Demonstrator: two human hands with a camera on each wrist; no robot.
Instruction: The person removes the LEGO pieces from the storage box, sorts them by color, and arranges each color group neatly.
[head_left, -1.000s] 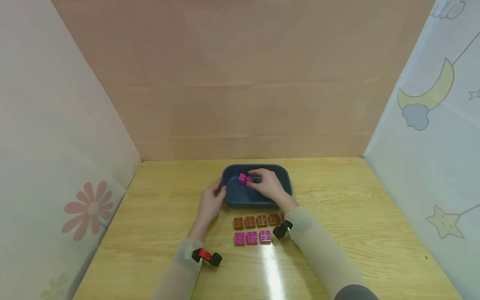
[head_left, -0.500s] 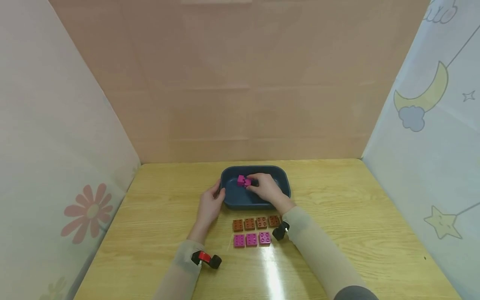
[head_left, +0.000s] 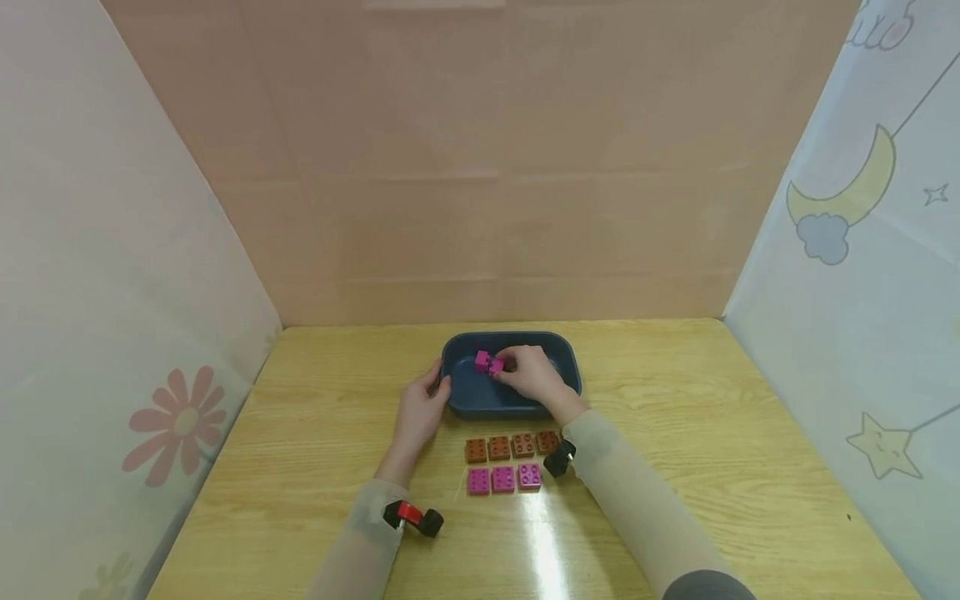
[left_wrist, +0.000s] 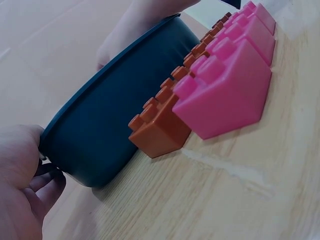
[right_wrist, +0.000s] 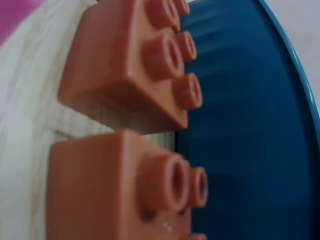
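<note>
A dark blue plastic tub (head_left: pixel 480 402) stands on the table. At its left end my left hand (head_left: pixel 420 410) holds the wall; the left wrist view shows the thumb near the rim and fingers bent underneath. My right hand (head_left: pixel 531 373) reaches inside and pinches a pink toy brick (head_left: pixel 496 367). Beside that brick, also in the tub, is another pink brick (head_left: pixel 482 359); whether the two are joined I cannot tell. The right wrist view does not show the right hand.
In front of the tub runs a row of several orange-brown bricks (head_left: pixel 499 447), studs up. Nearer is a row of three pink bricks (head_left: pixel 503 479). Under the right wrist, the row's right end is partly hidden. Walls enclose the wooden table (head_left: pixel 675 400) at the back and sides.
The right hand shifts slightly within the tub, still at the pink brick. The head view tilts a little. The left hand and the brick rows stay in place.
</note>
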